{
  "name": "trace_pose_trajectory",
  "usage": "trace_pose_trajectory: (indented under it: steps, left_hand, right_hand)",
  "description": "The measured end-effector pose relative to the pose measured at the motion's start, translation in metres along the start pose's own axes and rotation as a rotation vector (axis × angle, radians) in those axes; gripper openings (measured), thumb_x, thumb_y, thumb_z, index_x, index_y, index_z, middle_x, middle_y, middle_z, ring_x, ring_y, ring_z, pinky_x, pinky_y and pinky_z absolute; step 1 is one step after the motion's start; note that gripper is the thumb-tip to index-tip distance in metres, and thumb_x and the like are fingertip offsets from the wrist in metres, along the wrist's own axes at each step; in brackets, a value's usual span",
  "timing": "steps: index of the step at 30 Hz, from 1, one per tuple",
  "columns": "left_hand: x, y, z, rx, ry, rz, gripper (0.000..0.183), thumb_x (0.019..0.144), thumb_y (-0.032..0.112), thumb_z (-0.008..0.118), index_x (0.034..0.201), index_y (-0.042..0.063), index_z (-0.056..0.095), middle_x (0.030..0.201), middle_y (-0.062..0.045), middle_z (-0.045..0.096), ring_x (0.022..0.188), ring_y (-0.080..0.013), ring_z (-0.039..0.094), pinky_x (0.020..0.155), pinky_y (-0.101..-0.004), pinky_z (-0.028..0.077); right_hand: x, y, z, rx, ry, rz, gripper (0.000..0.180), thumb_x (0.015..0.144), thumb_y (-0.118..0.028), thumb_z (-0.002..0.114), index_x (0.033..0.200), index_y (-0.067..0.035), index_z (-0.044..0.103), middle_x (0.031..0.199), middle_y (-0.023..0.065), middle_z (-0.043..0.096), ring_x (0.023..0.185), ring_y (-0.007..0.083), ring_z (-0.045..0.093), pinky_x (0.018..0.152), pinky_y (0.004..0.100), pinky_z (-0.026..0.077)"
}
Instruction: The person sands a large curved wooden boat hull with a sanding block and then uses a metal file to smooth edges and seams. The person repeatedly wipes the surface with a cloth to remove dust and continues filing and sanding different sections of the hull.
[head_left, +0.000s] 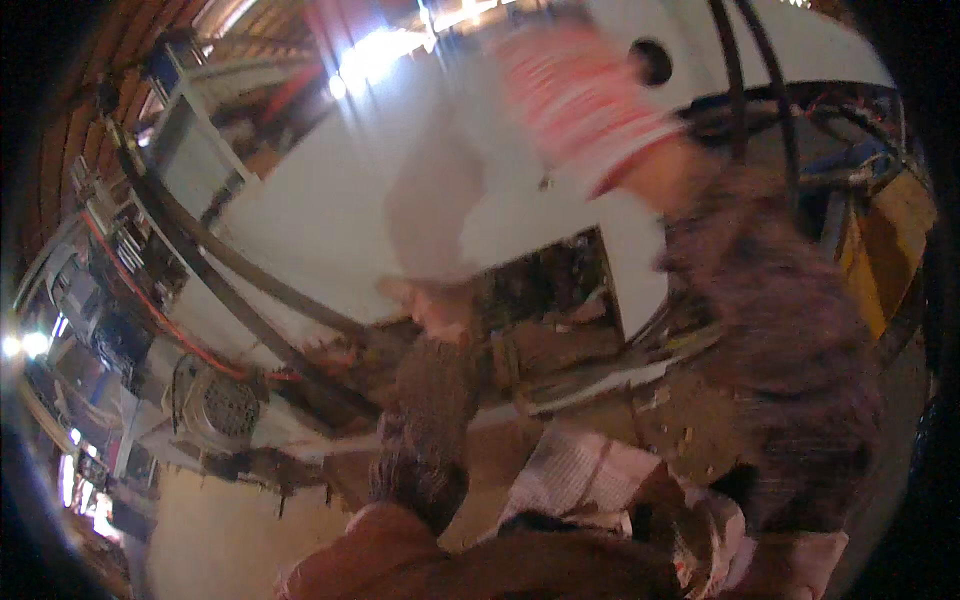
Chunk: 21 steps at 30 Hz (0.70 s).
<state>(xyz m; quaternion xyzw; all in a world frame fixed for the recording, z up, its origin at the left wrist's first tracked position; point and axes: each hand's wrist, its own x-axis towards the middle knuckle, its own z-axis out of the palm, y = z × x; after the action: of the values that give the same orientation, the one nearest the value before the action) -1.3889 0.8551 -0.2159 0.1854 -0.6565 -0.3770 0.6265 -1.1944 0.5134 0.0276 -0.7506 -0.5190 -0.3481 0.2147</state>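
Note:
A large white panel (322, 217) stretches before me, with a rectangular opening (555, 285) and a round hole (651, 62). My right hand (577, 97), blurred, is in a red-and-white glove over the panel's upper right part. Bare wrist shows between that glove and a dark purplish sleeve (780, 337). My left hand (435, 195) is a smeared greyish shape against the panel, apparently gloved, left of the rectangular opening. Below it come a bare wrist and a dark knitted sleeve (427, 412). The blur hides the fingers of both hands and any contact with the panel.
Dark hoses or straps (255, 300) curve along the panel's left side, and another dark pair (757, 82) crosses the upper right. An orange-red cable (150, 296) runs at left. Below it sits a round perforated part (229, 405). A yellow piece (885, 255) stands at right.

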Motion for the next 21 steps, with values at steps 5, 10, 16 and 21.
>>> trace_pose_trajectory:
  steps: [5, 10, 16, 21]
  left_hand:
    - [-0.072, -0.004, 0.019, -0.202, -0.124, 0.390, 0.042, 0.095, 0.047, 0.053, 0.108, 0.008, 0.060, 0.087, -0.009, 0.056, 0.066, -0.0232, 0.052, 0.065, -0.0374, 0.046]
    - [-0.093, -0.038, 0.031, 0.085, 0.347, 0.974, 0.039, 0.099, 0.035, 0.049, 0.131, 0.012, 0.057, 0.117, -0.006, 0.061, 0.090, -0.0147, 0.060, 0.084, -0.0376, 0.051]
    - [-0.049, -0.041, 0.011, 0.148, 0.210, 0.706, 0.046, 0.089, 0.032, 0.065, 0.127, 0.007, 0.057, 0.113, -0.010, 0.061, 0.083, -0.0216, 0.064, 0.073, -0.0376, 0.054]
    - [-0.017, -0.018, -0.007, -0.147, -0.124, 0.651, 0.048, 0.090, 0.034, 0.064, 0.128, 0.006, 0.056, 0.112, -0.011, 0.061, 0.086, -0.0236, 0.063, 0.077, -0.0390, 0.053]
  right_hand:
    - [-0.015, -0.054, -0.002, 0.006, 0.019, 0.090, 0.032, 0.096, -0.017, 0.052, 0.121, 0.000, 0.062, 0.136, 0.0200, 0.055, 0.131, 0.0267, 0.049, 0.111, 0.0339, 0.037]
    - [-0.090, -0.051, -0.048, 0.671, 0.145, 0.262, 0.030, 0.094, -0.012, 0.055, 0.119, 0.002, 0.064, 0.137, 0.0214, 0.055, 0.132, 0.0262, 0.049, 0.113, 0.0322, 0.036]
    - [-0.096, -0.024, -0.037, 0.210, 0.407, 0.134, 0.029, 0.089, -0.014, 0.066, 0.117, -0.016, 0.069, 0.100, 0.0114, 0.068, 0.091, 0.0274, 0.064, 0.079, 0.0362, 0.051]
    - [-0.097, -0.009, -0.019, 0.091, 0.419, 0.065, 0.031, 0.091, -0.012, 0.064, 0.121, -0.016, 0.068, 0.099, 0.0123, 0.071, 0.087, 0.0274, 0.068, 0.077, 0.0334, 0.052]
